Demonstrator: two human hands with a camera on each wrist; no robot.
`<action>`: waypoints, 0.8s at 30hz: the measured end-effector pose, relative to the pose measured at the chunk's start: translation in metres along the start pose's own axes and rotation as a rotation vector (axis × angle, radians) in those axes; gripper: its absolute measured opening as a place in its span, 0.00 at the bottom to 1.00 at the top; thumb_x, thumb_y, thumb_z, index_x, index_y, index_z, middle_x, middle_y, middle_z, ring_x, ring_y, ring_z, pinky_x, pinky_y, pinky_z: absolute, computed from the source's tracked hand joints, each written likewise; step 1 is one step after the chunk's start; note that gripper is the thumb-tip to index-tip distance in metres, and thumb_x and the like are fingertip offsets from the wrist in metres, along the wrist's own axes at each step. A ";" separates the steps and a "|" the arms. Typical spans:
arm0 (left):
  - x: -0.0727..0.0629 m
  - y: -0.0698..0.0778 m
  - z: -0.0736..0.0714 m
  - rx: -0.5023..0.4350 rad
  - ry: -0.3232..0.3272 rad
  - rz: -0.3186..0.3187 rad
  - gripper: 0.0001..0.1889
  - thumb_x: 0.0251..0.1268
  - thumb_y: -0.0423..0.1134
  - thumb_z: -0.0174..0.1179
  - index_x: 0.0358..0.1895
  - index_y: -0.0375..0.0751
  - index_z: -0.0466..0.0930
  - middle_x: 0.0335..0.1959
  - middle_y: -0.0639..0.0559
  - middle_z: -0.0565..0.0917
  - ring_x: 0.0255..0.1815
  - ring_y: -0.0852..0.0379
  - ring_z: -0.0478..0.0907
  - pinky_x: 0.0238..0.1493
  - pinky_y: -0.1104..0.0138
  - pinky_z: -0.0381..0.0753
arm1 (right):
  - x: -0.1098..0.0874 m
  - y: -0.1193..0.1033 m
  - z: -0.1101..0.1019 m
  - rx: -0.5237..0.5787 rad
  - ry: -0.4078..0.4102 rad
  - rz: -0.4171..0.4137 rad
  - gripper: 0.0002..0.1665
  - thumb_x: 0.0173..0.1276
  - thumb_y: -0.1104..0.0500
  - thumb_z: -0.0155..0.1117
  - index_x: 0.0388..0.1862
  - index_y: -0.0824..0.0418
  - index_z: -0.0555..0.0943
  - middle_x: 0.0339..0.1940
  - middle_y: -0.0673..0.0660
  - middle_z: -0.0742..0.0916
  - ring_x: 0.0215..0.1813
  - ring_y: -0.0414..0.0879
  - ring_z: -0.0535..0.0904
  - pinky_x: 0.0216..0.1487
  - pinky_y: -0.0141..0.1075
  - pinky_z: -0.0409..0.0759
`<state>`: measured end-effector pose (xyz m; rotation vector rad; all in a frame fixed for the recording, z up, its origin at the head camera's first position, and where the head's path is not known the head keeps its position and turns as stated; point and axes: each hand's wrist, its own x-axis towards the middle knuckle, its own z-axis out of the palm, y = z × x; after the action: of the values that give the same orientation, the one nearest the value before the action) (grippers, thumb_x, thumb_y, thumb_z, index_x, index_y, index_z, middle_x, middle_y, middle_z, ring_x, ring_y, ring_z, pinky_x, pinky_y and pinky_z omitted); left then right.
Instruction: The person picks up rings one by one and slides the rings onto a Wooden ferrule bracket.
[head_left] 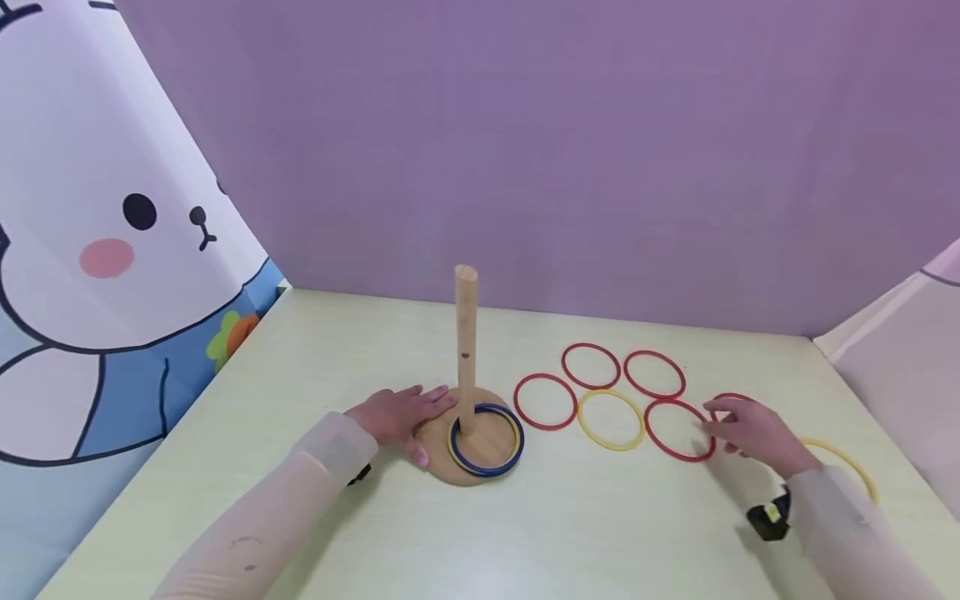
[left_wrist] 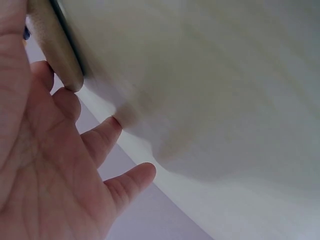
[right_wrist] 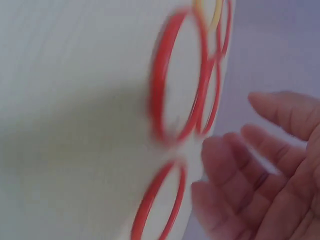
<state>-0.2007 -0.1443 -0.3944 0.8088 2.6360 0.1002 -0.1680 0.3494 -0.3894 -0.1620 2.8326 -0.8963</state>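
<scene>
A wooden base (head_left: 442,468) with an upright peg (head_left: 467,350) stands left of the middle in the head view. A blue ring (head_left: 483,473) and a yellow ring (head_left: 452,446) lie around the peg's foot. My left hand (head_left: 393,417) rests on the base's left edge, fingers spread; in the left wrist view, fingertips touch the base's rim (left_wrist: 70,75). My right hand (head_left: 757,432) hovers over the rings at right, fingers loosely bent, holding nothing. Nearest to it are a red ring (head_left: 678,456) and another red ring (head_left: 731,395), partly hidden by the hand.
Three more red rings lie between base and right hand: the nearest to the peg (head_left: 546,428), a far one (head_left: 591,344) and its neighbour (head_left: 654,352). A yellow ring (head_left: 611,448) lies among them; another yellow ring (head_left: 862,473) sits behind the right wrist. Purple cloth (head_left: 525,167) backs the table.
</scene>
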 end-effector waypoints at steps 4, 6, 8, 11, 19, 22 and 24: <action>-0.001 -0.002 0.000 -0.003 0.004 0.001 0.55 0.42 0.59 0.72 0.76 0.51 0.52 0.77 0.52 0.54 0.72 0.37 0.56 0.62 0.41 0.63 | -0.008 0.028 -0.018 -0.088 0.036 -0.001 0.27 0.66 0.61 0.62 0.56 0.80 0.72 0.31 0.58 0.84 0.29 0.47 0.78 0.29 0.38 0.76; 0.000 -0.002 0.000 0.000 0.005 0.010 0.56 0.42 0.59 0.72 0.76 0.51 0.52 0.77 0.52 0.54 0.72 0.37 0.56 0.62 0.41 0.63 | -0.012 0.040 -0.027 -0.163 0.059 -0.008 0.27 0.64 0.61 0.64 0.56 0.80 0.72 0.32 0.59 0.83 0.31 0.48 0.78 0.32 0.40 0.75; 0.001 -0.001 0.000 0.003 0.004 0.016 0.55 0.43 0.60 0.71 0.76 0.51 0.52 0.77 0.52 0.53 0.72 0.37 0.56 0.63 0.41 0.62 | -0.015 0.051 -0.034 -0.240 0.080 -0.016 0.25 0.62 0.62 0.64 0.55 0.78 0.74 0.32 0.61 0.83 0.33 0.50 0.77 0.33 0.42 0.73; 0.001 0.000 -0.001 0.010 -0.002 0.014 0.55 0.43 0.60 0.71 0.76 0.52 0.51 0.77 0.53 0.53 0.72 0.38 0.56 0.63 0.42 0.62 | -0.018 0.065 -0.042 -0.317 0.092 -0.047 0.22 0.57 0.67 0.63 0.51 0.76 0.77 0.33 0.66 0.83 0.35 0.58 0.79 0.34 0.47 0.74; 0.000 0.002 -0.003 0.012 0.000 0.014 0.56 0.43 0.60 0.71 0.76 0.50 0.52 0.76 0.51 0.54 0.72 0.37 0.56 0.62 0.41 0.62 | -0.025 0.093 -0.048 -0.335 0.078 -0.035 0.26 0.51 0.70 0.61 0.51 0.79 0.74 0.29 0.72 0.81 0.28 0.60 0.77 0.32 0.45 0.72; 0.000 0.002 -0.002 0.007 0.000 0.013 0.56 0.42 0.60 0.71 0.76 0.51 0.51 0.76 0.51 0.54 0.72 0.38 0.56 0.62 0.42 0.63 | -0.028 0.098 -0.047 -0.325 0.057 -0.018 0.27 0.52 0.71 0.59 0.53 0.80 0.72 0.20 0.60 0.77 0.21 0.47 0.66 0.32 0.41 0.67; 0.000 0.002 -0.002 0.008 0.000 0.011 0.56 0.42 0.60 0.71 0.76 0.51 0.51 0.76 0.52 0.54 0.72 0.38 0.56 0.62 0.42 0.63 | -0.028 0.100 -0.046 -0.331 0.043 -0.016 0.27 0.52 0.71 0.59 0.53 0.80 0.73 0.20 0.57 0.76 0.23 0.45 0.63 0.32 0.41 0.67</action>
<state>-0.2007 -0.1426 -0.3923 0.8258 2.6342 0.0934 -0.1545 0.4613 -0.4068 -0.2072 3.0037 -0.4304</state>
